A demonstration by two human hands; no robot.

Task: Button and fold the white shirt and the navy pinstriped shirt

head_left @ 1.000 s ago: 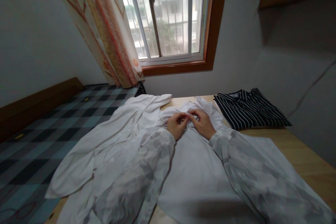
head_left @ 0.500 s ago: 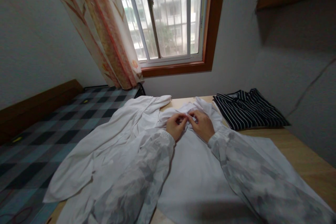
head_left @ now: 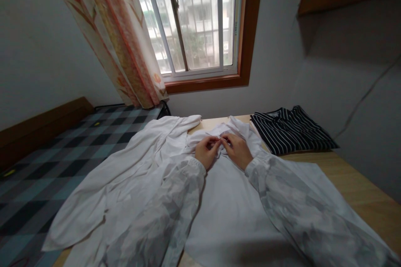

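Observation:
A white shirt [head_left: 232, 212] lies spread on a wooden table [head_left: 363, 187], its collar at the far end. My left hand [head_left: 206, 151] and my right hand [head_left: 238, 150] meet at the collar, fingers curled and pinching the cloth just below it. One white sleeve [head_left: 125, 167] trails off to the left over the table's edge. Both my forearms are in pale patterned sleeves.
A folded black-and-white striped shirt [head_left: 291, 129] lies at the table's far right. A bed with a checked blue cover [head_left: 46, 167] stands on the left. Behind are a window [head_left: 194, 21] and a flowered curtain [head_left: 119, 41]. A wall is close on the right.
Both hands stay at the collar with small finger movements. The camera has shifted slightly, so everything sits a little further left in view.

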